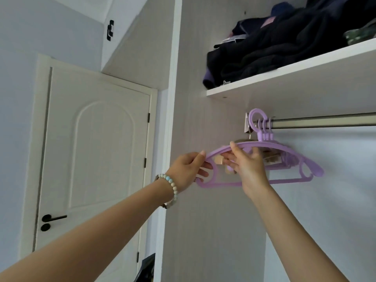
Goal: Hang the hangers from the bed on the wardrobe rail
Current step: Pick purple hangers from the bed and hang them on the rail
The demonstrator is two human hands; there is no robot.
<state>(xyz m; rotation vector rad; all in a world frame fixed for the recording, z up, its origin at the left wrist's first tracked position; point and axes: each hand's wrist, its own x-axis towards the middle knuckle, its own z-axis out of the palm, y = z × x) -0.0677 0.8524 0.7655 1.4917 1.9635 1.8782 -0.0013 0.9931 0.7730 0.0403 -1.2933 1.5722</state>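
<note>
Several purple plastic hangers [289, 151] hang bunched at the left end of the metal wardrobe rail [325, 121], their hooks [262, 127] over the rail. The nearest hook stands up higher than the others. My left hand [188, 169], with a bead bracelet on its wrist, pinches the left shoulder tip of the front hanger. My right hand [247, 164] holds the same bunch further in, with its thumb on the top bar and its fingers curled behind. The bed is out of view.
A white shelf [284, 78] above the rail carries a pile of dark clothes [274, 43]. The wardrobe's grey side panel [193, 119] stands just left of the hangers. A closed white door [95, 159] is at the left. Something dark [146, 267] shows at the bottom.
</note>
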